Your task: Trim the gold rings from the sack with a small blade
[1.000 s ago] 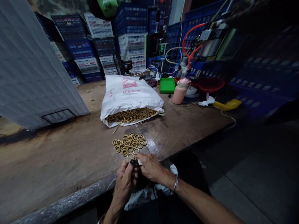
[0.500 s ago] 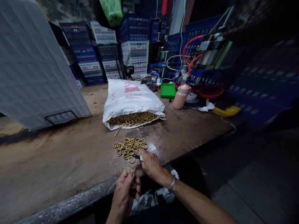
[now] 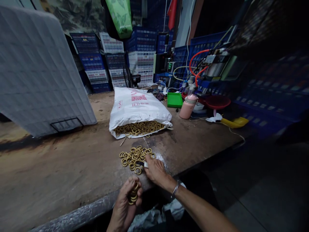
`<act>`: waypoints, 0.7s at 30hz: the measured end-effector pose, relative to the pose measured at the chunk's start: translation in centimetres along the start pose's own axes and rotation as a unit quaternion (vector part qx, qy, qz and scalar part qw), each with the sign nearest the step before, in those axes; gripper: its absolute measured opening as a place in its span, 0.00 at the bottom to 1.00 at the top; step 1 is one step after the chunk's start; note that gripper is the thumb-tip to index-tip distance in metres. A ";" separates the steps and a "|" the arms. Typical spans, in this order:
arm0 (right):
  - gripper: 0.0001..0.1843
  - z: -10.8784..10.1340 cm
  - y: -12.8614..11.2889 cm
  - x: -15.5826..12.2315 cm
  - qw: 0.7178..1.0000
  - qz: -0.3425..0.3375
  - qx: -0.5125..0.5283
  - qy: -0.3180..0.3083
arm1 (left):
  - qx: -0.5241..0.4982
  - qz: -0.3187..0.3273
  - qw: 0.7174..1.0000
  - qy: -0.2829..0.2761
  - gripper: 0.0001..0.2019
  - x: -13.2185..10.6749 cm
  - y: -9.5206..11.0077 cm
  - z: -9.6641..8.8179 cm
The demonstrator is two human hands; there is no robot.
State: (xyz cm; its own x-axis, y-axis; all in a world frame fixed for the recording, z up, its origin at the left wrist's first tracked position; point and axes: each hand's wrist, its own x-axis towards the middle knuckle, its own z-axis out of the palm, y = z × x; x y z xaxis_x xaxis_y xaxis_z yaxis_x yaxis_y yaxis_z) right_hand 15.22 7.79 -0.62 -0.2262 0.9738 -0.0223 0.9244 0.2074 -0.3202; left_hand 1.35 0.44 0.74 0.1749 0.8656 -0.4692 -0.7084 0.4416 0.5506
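A loose pile of brass-coloured rings (image 3: 134,156) lies on the worn wooden bench (image 3: 72,161) near its front edge. My right hand (image 3: 154,169) rests at the pile's near right side, fingers closed on a small dark tool with a white tip (image 3: 143,164). My left hand (image 3: 126,199) is lower, at the bench edge, curled round a small stack of the same rings (image 3: 132,195). Behind the pile lies a white printed sack (image 3: 137,106), its open mouth full of rings.
A big grey panel (image 3: 41,74) leans at the left. A green tray (image 3: 174,100), a pink bottle (image 3: 188,106), a red bowl (image 3: 214,101) and a yellow scoop (image 3: 235,121) stand at the right back. Stacked blue and white crates (image 3: 116,58) fill the background. Crumpled plastic (image 3: 154,216) lies below the bench edge.
My hands have parted: the right one reached forward onto the ring pile with the tool, the left dropped toward the bench edge with a stack of rings. The view tilted upward.
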 end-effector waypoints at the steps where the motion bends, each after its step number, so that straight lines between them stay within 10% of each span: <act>1: 0.11 0.0 0.1 0.0 1.000 -0.005 0.003 0.002 | -0.008 -0.001 1.000 0.003 0.10 0.1 0.0 0.0; 21: 0.05 -0.7 -0.9 -2.4 0.908 -0.060 0.414 -0.005 | 0.193 0.121 0.969 0.098 0.18 2.0 -1.0 0.8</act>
State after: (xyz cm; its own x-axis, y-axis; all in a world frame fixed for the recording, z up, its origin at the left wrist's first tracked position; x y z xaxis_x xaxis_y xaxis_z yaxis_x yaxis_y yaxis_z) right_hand 15.10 5.36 0.39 -0.3164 0.9471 0.0534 0.3463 0.1677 -0.9230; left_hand 2.96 1.92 -0.25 -0.1238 0.9100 -0.3957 -0.3969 0.3200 0.8603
